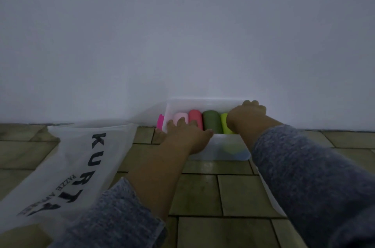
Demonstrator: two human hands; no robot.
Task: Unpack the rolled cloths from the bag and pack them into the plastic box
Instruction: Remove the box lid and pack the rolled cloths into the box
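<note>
A clear plastic box stands on the floor against the wall. Inside it lie rolled cloths side by side: a light pink roll, a red roll, a dark green roll and a lime green roll. A magenta roll shows at the box's left end. My left hand rests on the box's near left edge, fingers straight over the pink and red rolls. My right hand curls over the box's far right rim. The white bag lies flat to the left.
The floor is of greenish tiles. A plain white wall rises right behind the box. A white sheet edge shows under my right sleeve.
</note>
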